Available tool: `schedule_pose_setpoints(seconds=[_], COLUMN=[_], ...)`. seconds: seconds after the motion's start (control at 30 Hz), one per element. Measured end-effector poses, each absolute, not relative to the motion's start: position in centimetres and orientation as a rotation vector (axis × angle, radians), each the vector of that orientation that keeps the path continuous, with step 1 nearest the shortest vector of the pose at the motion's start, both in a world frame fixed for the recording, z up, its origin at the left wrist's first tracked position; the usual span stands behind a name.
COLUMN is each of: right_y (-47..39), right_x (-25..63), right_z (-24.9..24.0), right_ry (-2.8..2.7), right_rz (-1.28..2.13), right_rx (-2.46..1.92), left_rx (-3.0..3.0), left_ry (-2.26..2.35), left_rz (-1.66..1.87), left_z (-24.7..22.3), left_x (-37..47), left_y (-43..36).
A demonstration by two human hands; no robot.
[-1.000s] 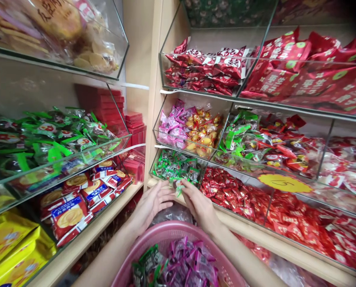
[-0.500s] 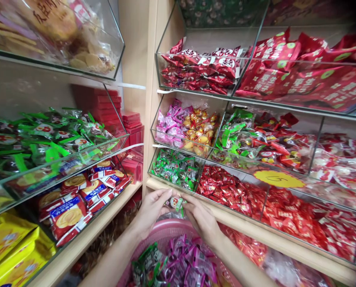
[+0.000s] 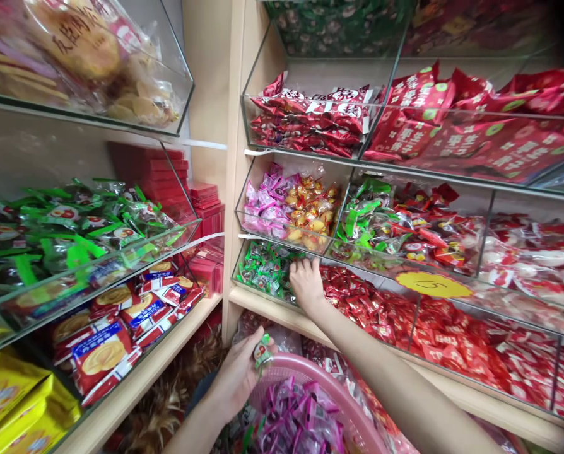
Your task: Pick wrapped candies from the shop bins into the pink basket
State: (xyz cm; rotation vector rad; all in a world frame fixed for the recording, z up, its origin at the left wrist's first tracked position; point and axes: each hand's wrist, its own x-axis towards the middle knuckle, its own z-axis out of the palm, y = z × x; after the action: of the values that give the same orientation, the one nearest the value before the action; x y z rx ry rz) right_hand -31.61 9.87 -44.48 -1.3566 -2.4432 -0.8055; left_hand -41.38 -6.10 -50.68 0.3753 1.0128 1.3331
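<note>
Above the left rim of a pink basket, my left hand holds a small green-wrapped candy between thumb and fingers. My right hand reaches into the lower shelf bin, at the right side of the green-wrapped candies; its fingers are curled, and what they hold, if anything, is hidden. Purple-wrapped candies fill much of the basket, with some green ones at its left side. Red-wrapped candies lie just right of my right hand.
Glass-fronted shelf bins hold purple and yellow candies, red packets and green packets. A yellow price tag is on the right shelf. The wooden shelf edge runs above the basket.
My right hand has left the candy and moved up to the lower bin. My left hand has lowered towards the basket, keeping the green candy. The view has shifted slightly.
</note>
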Motion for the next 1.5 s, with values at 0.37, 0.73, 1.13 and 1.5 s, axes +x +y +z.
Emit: schedule_pose_setpoints(seconds=[0.37,0.73,1.13,1.5], right_y=[9.2,0.6,-0.5,2.2], right_x=[-30.5,-25.5,-24.4,-23.0], right_z=[-44.7,-47.8,-49.3,-51.4], right_ry=[-2.453,-2.199,-2.192,-2.296], right_rz=[-0.718,-0.350,-0.238,-0.177], right_rx=[-1.243,-0.254,-0.224,-0.462], left_rx=[0.132,0.475,0.723,1.456], left_ry=[0.945,0.838,0.951,1.372], left_rz=[1.293,1.218,1.276,0.468], left_z=[-51.0,-47.2,-45.3,-50.0], left_x=[-41.9,-42.2,-41.7,-45.1], left_y=[-6.1,-5.8,-7.0,-12.0])
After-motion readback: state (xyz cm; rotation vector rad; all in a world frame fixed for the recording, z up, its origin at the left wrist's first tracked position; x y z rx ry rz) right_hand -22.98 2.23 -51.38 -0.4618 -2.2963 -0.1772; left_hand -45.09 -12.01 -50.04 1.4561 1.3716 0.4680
